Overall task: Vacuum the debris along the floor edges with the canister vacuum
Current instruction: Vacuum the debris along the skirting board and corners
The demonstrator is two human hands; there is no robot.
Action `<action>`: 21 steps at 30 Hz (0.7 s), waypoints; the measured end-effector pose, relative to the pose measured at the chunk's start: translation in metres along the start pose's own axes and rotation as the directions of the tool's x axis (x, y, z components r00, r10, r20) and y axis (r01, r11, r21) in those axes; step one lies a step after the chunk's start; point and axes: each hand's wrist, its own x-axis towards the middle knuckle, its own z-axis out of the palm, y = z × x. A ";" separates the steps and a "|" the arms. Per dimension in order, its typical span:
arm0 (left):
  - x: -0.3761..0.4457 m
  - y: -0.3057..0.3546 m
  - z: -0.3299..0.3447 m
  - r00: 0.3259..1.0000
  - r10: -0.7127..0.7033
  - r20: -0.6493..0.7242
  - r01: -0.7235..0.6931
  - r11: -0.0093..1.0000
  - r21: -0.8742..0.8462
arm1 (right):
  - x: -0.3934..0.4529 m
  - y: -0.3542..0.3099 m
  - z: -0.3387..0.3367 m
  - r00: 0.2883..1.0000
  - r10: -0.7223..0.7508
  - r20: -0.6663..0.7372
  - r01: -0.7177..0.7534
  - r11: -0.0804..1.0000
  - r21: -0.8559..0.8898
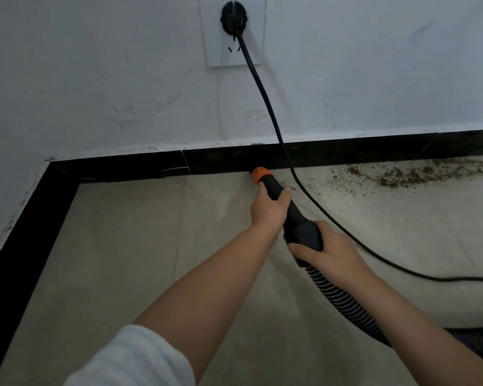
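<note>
**Debris lies to the right of the nozzle, along the baseboard**

The orange nozzle tip [258, 174] sits at the foot of the black baseboard [123, 169], just above centre frame. The vacuum wand [287, 207] runs on a diagonal from that tip down and right toward the ribbed hose [343, 299]. The left hand [268, 208] is wrapped around the wand nearest the tip; the right hand [328, 253] clasps the thicker handle section lower down, thumb across its underside.

The brown debris [418, 174] spreads along the floor edge at right of the frame, well apart from the tip except for a few specks just beside the wand. So the sweep probably has to go rightward along the baseboard, with the left hand steering.

The black power cord [265, 104] drops from the wall socket [233, 30] and crosses the floor between tip and debris; it may snag.

The canister itself is out of view, the hose is cut off at lower right, and the debris runs off the right edge.
</note>
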 end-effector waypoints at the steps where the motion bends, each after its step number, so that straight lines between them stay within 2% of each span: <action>1: 0.000 0.000 0.001 1.000 -0.005 0.006 0.005 1.000 -0.006 | 0.000 0.000 -0.001 1.000 0.000 0.007 0.000 1.000 0.001; 4: -0.002 0.000 -0.001 0.999 -0.016 -0.030 0.016 1.000 -0.022 | 0.000 -0.003 -0.003 0.998 -0.031 0.049 0.031 1.000 0.001; 9: -0.024 -0.012 -0.036 0.970 -0.053 -0.239 0.035 0.996 -0.079 | 0.002 -0.022 0.007 0.963 -0.139 0.230 0.150 0.988 -0.029; 16: -0.058 -0.037 -0.119 0.851 -0.121 -0.512 -0.008 0.970 -0.243 | 0.002 -0.072 0.059 0.828 -0.306 0.470 0.320 0.946 0.053; 21: -0.061 -0.054 -0.166 0.785 -0.168 -0.597 -0.008 0.960 -0.281 | -0.002 -0.104 0.101 0.772 -0.317 0.550 0.348 0.936 0.052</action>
